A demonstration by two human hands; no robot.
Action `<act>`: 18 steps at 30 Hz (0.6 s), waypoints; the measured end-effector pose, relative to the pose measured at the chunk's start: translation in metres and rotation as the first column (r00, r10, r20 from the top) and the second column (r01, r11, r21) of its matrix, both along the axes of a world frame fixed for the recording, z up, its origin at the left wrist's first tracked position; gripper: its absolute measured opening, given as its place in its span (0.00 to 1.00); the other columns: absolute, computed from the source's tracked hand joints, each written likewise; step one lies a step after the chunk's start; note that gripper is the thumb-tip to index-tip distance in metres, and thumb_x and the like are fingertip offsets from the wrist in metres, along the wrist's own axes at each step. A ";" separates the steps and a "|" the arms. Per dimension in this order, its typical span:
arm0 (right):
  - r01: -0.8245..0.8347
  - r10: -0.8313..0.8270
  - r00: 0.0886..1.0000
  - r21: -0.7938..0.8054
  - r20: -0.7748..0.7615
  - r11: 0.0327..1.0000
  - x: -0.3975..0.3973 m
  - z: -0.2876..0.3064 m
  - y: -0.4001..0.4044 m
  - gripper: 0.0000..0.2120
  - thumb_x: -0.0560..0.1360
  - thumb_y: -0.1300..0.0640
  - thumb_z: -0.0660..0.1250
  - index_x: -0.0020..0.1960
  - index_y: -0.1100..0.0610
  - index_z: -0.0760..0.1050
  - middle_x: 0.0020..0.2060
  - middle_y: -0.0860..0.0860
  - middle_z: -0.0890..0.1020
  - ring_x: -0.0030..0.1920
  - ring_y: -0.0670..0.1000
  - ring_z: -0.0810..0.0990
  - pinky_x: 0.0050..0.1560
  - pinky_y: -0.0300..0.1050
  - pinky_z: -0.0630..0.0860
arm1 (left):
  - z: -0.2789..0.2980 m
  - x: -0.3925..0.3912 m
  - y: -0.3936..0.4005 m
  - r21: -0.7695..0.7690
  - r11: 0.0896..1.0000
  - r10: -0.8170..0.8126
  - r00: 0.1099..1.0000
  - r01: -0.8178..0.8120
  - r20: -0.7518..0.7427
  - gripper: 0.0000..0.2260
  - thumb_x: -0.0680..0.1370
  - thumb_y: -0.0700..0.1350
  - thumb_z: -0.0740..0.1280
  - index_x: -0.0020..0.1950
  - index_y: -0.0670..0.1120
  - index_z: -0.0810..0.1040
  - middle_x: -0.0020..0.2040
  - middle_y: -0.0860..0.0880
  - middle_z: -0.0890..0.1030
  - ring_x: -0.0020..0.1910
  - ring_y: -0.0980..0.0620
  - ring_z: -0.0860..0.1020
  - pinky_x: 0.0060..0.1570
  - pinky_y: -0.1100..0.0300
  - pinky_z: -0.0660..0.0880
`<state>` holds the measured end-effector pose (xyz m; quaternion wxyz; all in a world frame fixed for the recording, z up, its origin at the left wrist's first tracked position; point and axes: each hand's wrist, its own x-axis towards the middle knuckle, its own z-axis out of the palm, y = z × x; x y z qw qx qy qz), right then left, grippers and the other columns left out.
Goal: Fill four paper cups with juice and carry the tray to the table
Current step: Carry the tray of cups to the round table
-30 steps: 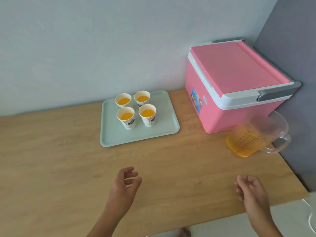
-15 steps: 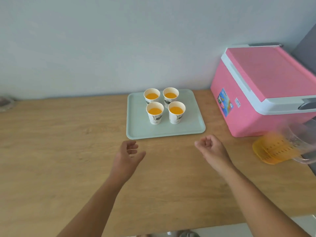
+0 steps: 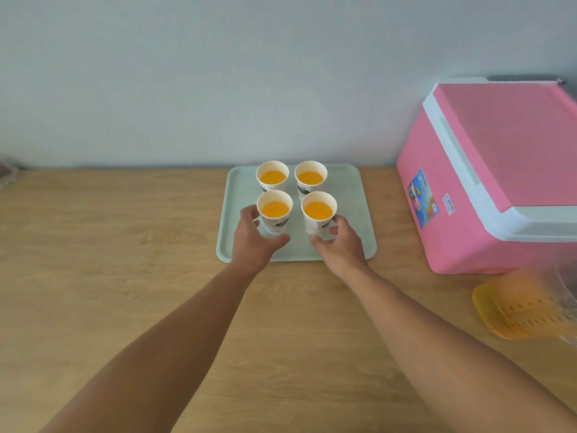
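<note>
Both hands cup the near cups (contact unclear); pitcher blurred.

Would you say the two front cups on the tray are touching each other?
Apart: the head view shows bare tray between the front-left cup and front-right cup.

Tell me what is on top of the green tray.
Four paper cups of orange juice stand on the tray. The left hand and right hand reach over its near edge, hiding the near cups' bases and part of the tray.
</note>
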<state>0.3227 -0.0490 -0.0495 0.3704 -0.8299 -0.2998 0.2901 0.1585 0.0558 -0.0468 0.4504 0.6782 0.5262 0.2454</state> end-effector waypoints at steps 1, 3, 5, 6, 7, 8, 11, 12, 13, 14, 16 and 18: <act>-0.001 0.001 1.000 0.012 0.012 1.000 0.001 -0.004 0.003 0.32 0.77 0.46 0.75 0.77 0.49 0.68 0.68 0.51 0.78 0.56 0.52 0.83 0.53 0.45 0.73 | -0.002 0.005 0.002 -0.002 1.000 0.006 1.000 -0.006 0.011 0.43 0.65 0.51 0.84 0.73 0.54 0.64 0.71 0.54 0.74 0.68 0.52 0.74 0.59 0.57 0.72; 0.009 -0.009 1.000 0.039 0.009 0.999 0.001 -0.010 0.009 0.30 0.77 0.47 0.75 0.75 0.50 0.69 0.67 0.51 0.80 0.59 0.54 0.83 0.54 0.44 0.73 | -0.005 0.012 0.006 0.006 1.000 0.014 0.999 -0.015 0.040 0.42 0.65 0.50 0.84 0.72 0.55 0.64 0.67 0.55 0.75 0.66 0.53 0.74 0.57 0.57 0.72; 0.021 -0.021 1.000 0.057 -0.001 0.998 0.002 -0.014 0.013 0.29 0.78 0.47 0.75 0.75 0.50 0.70 0.66 0.52 0.80 0.61 0.54 0.83 0.56 0.45 0.74 | -0.007 0.017 0.009 0.039 0.999 0.020 0.998 -0.022 0.056 0.41 0.66 0.50 0.84 0.71 0.55 0.64 0.62 0.58 0.75 0.61 0.54 0.75 0.53 0.60 0.72; 0.024 -0.024 1.000 0.061 -0.002 0.998 0.003 -0.016 0.014 0.28 0.77 0.46 0.75 0.74 0.49 0.71 0.65 0.52 0.81 0.61 0.54 0.83 0.56 0.45 0.74 | -0.007 0.019 0.010 0.058 0.998 0.028 0.998 -0.031 0.059 0.39 0.66 0.50 0.83 0.71 0.55 0.65 0.60 0.59 0.75 0.59 0.54 0.76 0.51 0.60 0.73; 0.027 -0.027 1.000 0.065 0.000 0.998 0.003 -0.018 0.016 0.28 0.77 0.46 0.75 0.74 0.49 0.71 0.64 0.52 0.81 0.60 0.54 0.83 0.56 0.45 0.74 | -0.008 0.020 0.011 0.071 0.997 0.038 0.997 -0.042 0.060 0.38 0.67 0.50 0.83 0.70 0.54 0.66 0.58 0.59 0.76 0.58 0.54 0.77 0.50 0.60 0.74; 0.027 -0.027 1.000 0.068 0.001 0.997 0.004 -0.019 0.017 0.27 0.77 0.45 0.75 0.73 0.49 0.72 0.63 0.52 0.81 0.59 0.54 0.83 0.55 0.45 0.75 | -0.009 0.021 0.012 0.076 0.996 0.049 0.997 -0.053 0.060 0.36 0.67 0.50 0.83 0.69 0.54 0.67 0.57 0.58 0.76 0.57 0.53 0.77 0.50 0.58 0.75; 0.029 -0.029 1.000 0.079 0.004 0.997 0.005 -0.020 0.019 0.27 0.77 0.44 0.75 0.73 0.49 0.72 0.62 0.51 0.81 0.57 0.53 0.83 0.54 0.45 0.75 | -0.009 0.021 0.014 0.086 0.994 0.062 0.997 -0.067 0.053 0.34 0.68 0.49 0.82 0.68 0.53 0.68 0.56 0.58 0.76 0.55 0.53 0.78 0.48 0.58 0.75; 0.028 -0.029 1.000 0.083 0.004 0.996 0.005 -0.020 0.019 0.27 0.77 0.44 0.75 0.73 0.48 0.72 0.62 0.51 0.81 0.57 0.53 0.83 0.54 0.45 0.76 | -0.009 0.021 0.014 0.086 0.994 0.061 0.997 -0.066 0.055 0.34 0.68 0.49 0.83 0.68 0.53 0.68 0.56 0.58 0.76 0.54 0.53 0.78 0.46 0.60 0.74; 0.027 -0.027 1.000 0.087 0.003 0.996 0.004 -0.020 0.019 0.27 0.77 0.44 0.75 0.72 0.48 0.72 0.62 0.51 0.81 0.57 0.52 0.83 0.54 0.45 0.76 | -0.009 0.020 0.014 0.086 0.994 0.060 0.997 -0.064 0.056 0.34 0.68 0.49 0.83 0.68 0.53 0.68 0.56 0.58 0.76 0.55 0.53 0.78 0.45 0.62 0.74; 0.026 -0.026 1.000 0.086 0.000 0.996 0.003 -0.019 0.019 0.27 0.77 0.44 0.75 0.72 0.48 0.72 0.62 0.51 0.82 0.56 0.52 0.83 0.54 0.45 0.75 | -0.008 0.019 0.014 0.084 0.994 0.058 0.997 -0.063 0.056 0.34 0.68 0.49 0.83 0.68 0.52 0.68 0.57 0.57 0.76 0.55 0.53 0.77 0.44 0.64 0.73; 0.023 -0.023 1.000 0.083 -0.002 0.996 0.002 -0.017 0.020 0.26 0.77 0.44 0.75 0.72 0.49 0.72 0.62 0.51 0.82 0.56 0.51 0.83 0.53 0.44 0.74 | -0.007 0.018 0.013 0.080 0.995 0.058 0.997 -0.063 0.057 0.35 0.68 0.49 0.83 0.68 0.52 0.68 0.58 0.57 0.77 0.55 0.53 0.77 0.44 0.65 0.73; 0.018 -0.018 1.000 0.076 0.001 0.997 0.001 -0.016 0.021 0.26 0.78 0.44 0.75 0.72 0.49 0.72 0.62 0.51 0.82 0.56 0.51 0.83 0.52 0.44 0.73 | -0.007 0.018 0.013 0.080 0.995 0.058 0.997 -0.063 0.056 0.35 0.68 0.49 0.83 0.69 0.52 0.68 0.58 0.57 0.77 0.56 0.53 0.78 0.47 0.61 0.76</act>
